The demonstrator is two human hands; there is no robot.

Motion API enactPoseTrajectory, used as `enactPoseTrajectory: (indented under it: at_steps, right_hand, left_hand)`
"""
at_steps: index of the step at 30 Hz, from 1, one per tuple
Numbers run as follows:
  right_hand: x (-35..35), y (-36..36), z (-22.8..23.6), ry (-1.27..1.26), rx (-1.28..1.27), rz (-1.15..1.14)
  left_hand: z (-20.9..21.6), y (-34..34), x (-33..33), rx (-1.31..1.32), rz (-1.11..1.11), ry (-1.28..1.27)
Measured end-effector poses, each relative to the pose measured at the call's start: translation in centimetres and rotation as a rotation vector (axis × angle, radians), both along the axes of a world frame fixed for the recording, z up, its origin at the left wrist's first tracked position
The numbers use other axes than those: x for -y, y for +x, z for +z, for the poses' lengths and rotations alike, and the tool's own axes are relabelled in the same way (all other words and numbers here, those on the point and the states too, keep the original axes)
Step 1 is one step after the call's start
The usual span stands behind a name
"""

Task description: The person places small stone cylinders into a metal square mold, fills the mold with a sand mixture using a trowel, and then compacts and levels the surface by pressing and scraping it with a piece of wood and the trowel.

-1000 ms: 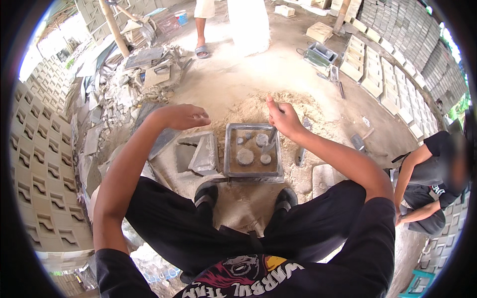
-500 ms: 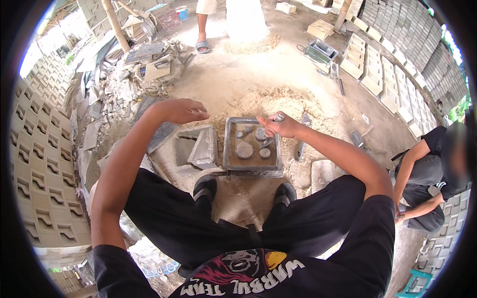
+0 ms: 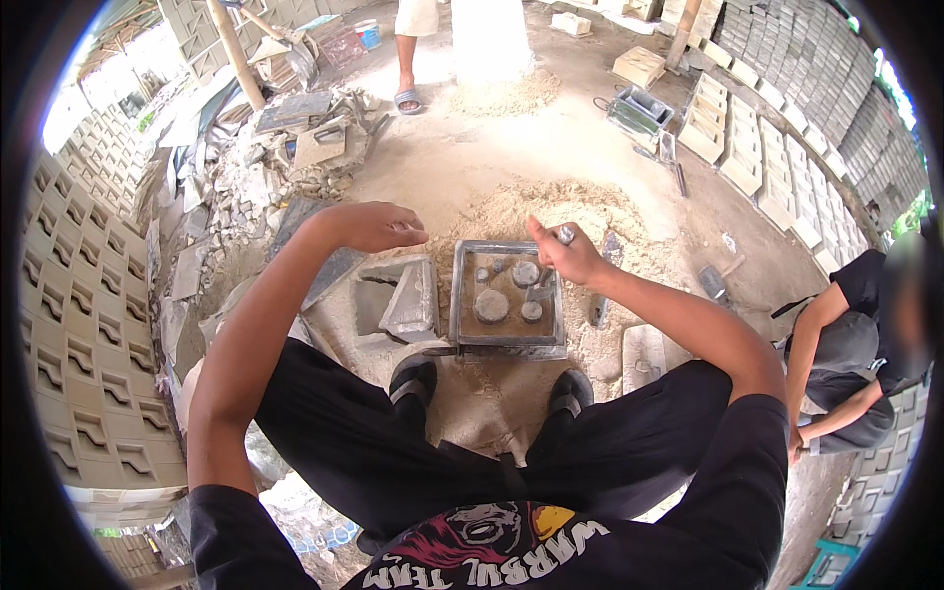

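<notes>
On the ground in front of my feet sits a square metal mould (image 3: 458, 295), with sandy mix and several round grey discs inside. The largest disc (image 3: 492, 306) lies left of centre. My right hand (image 3: 572, 258) is closed around the handle of a small trowel (image 3: 540, 291), above the mould's far right corner. Its blade dips low over the discs, partly hidden by the hand. My left hand (image 3: 383, 228) hovers with nothing in it beyond the mould's far left side, its fingers stretched out. A broken concrete block (image 3: 408, 295) lies just left of the mould.
Loose sand (image 3: 551, 206) is heaped beyond the mould. Rubble (image 3: 251, 182) piles up at the left, near stacked patterned blocks (image 3: 84, 344). Pale blocks (image 3: 737, 147) stand in rows at the right. A co-worker (image 3: 836, 344) crouches at right; another person's leg (image 3: 406, 64) shows at the back.
My right hand has shifted slightly right and up from the mould with the trowel, its thumb now raised. The left hand keeps about the same place. The whole view has moved a little.
</notes>
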State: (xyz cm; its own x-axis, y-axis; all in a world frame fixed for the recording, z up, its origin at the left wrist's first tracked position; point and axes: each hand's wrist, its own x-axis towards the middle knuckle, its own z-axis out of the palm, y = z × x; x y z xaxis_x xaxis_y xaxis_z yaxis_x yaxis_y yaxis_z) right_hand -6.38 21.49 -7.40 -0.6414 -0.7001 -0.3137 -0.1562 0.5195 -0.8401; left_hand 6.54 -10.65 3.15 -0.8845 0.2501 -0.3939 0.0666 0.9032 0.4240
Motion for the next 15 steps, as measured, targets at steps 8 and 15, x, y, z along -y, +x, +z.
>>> enactPoseTrajectory:
  at_steps: [8,15]
  right_hand:
    - [0.7,0.1,1.2,-0.095,-0.031,-0.095]
    - [2.3,1.4,1.2,-0.286,-0.075,-0.199]
  left_hand:
    - [-1.6,0.0,0.7,0.053,-0.005,-0.019]
    - [-2.7,-0.5,0.6,0.094,-0.068,-0.007]
